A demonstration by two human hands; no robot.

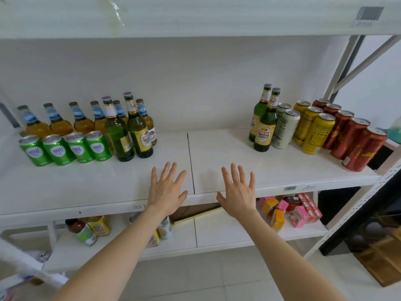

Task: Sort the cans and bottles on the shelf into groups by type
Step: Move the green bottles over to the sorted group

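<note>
My left hand (pixel 166 190) and my right hand (pixel 237 191) hover flat with spread fingers over the front middle of the white shelf (pixel 217 153), holding nothing. At the left stand several clear amber bottles (pixel 59 121) in a back row, several green cans (pixel 65 149) in front, and two green glass bottles (pixel 128 131) beside them. On the right stand two more green bottles (pixel 263 123), two white cans (pixel 285 127), three yellow cans (pixel 314 131) and several red cans (pixel 351 140).
An upper shelf board (pixel 195 16) hangs overhead. The lower shelf (pixel 227 233) carries small bottles and cans at the left and pink and orange cartons (pixel 290 210) at the right. A metal frame post (pixel 347 61) and a dark wooden crate (pixel 382 253) stand at the right.
</note>
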